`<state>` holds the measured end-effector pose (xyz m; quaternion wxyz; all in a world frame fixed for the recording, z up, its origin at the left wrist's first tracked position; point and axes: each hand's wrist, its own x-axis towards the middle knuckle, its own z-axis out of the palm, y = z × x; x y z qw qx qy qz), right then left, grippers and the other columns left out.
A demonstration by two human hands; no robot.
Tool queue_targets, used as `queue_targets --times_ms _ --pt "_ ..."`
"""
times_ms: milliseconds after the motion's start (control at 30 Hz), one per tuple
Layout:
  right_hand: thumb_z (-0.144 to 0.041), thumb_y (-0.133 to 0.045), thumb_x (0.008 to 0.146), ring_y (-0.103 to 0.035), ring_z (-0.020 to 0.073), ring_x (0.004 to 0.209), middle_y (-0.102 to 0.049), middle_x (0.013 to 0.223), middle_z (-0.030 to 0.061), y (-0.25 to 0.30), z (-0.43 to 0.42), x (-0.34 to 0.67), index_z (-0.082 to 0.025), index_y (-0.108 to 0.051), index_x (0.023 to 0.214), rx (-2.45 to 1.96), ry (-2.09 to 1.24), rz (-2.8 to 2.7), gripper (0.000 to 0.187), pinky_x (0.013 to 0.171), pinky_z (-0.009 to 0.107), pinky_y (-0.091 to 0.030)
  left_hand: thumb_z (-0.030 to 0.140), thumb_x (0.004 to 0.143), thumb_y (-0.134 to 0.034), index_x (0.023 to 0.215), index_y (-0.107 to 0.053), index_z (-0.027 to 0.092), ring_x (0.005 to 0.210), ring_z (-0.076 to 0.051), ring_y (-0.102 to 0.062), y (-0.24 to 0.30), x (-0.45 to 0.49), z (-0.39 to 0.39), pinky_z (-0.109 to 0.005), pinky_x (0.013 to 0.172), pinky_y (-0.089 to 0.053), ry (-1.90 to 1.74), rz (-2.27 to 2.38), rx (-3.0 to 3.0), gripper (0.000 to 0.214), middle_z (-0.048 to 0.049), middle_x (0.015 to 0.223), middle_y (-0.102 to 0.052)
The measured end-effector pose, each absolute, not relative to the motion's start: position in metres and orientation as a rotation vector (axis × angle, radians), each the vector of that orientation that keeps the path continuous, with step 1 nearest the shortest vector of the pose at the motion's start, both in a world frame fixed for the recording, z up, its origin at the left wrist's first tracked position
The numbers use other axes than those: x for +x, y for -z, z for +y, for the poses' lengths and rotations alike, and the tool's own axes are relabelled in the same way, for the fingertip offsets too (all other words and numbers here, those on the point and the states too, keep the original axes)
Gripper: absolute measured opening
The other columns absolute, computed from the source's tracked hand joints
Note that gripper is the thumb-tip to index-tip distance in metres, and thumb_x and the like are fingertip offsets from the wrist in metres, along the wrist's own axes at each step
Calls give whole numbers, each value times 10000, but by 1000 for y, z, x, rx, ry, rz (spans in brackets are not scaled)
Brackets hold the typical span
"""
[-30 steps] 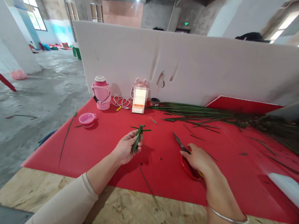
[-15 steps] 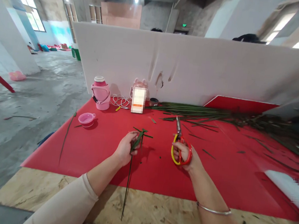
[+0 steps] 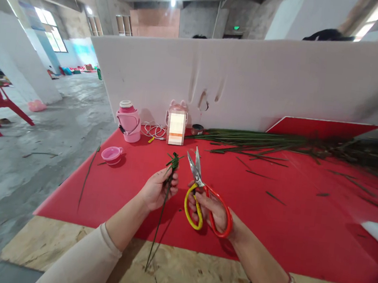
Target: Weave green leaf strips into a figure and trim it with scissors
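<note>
My left hand [image 3: 156, 189] is closed round a woven green leaf piece [image 3: 173, 161] whose knotted top sticks up above my fingers, while its long thin stem [image 3: 157, 228] hangs down past the red cover's front edge. My right hand [image 3: 212, 209] grips scissors [image 3: 200, 192] with one red and one yellow handle loop. The blades point up and away, slightly apart, just right of the leaf knot. Both hands hover above the red table cover [image 3: 269, 213].
A pile of long green leaves [image 3: 276, 144] lies along the white partition [image 3: 249, 80] at the back. A pink flask [image 3: 128, 120], a pink cup [image 3: 111, 154], a white cable [image 3: 153, 130] and a pink jar [image 3: 176, 122] stand at the back left. Bare chipboard [image 3: 195, 277] shows at the front.
My right hand picked the scissors up off the cover and brought them left, close to the leaf piece. My left hand raised the leaf piece slightly.
</note>
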<state>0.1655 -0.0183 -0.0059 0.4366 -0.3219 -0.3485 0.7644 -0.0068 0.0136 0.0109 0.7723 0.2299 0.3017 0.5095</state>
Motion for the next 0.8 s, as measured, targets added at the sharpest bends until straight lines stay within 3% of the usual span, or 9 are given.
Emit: queue_targets --times_ms 67,133,333,667,800 --pt "-393 -658 727 -475 76 470 -531 638 -33 11 -23 161 -208 -554 887 -788 -1879 -954 266 417 190 -408 279 678 -725 875 -600 156 531 -35 -447 -11 -7 13 -142 469 -353 -1062 563 368 264 37 646 -498" --pt "-481 -581 780 -444 62 429 -514 622 -32 15 -26 156 -200 -545 833 -772 -1836 -1032 289 389 181 -381 267 696 -713 884 -596 164 515 -28 -429 -10 -7 13 -134 464 -348 -1056 506 292 245 50 616 -460" --pt "-611 -532 751 -437 73 447 -481 630 -32 15 -27 150 -207 -505 807 -837 -1848 -931 408 347 168 -397 274 687 -726 886 -581 197 536 -34 -437 -8 -6 13 -137 480 -360 -1126 487 258 258 55 633 -466" --pt "-572 -495 800 -433 64 444 -472 660 -44 12 -32 148 -221 -476 893 -849 -1726 -1090 364 356 159 -390 327 612 -766 761 -583 146 526 -64 -468 -1 2 5 -181 480 -370 -1092 731 600 297 21 606 -529" --pt "-576 -456 819 -413 58 421 -456 637 -48 11 -32 149 -208 -465 830 -875 -1690 -1153 369 366 169 -385 327 591 -775 669 -564 137 503 -57 -450 1 6 4 -179 472 -352 -1106 785 633 294 14 585 -537"
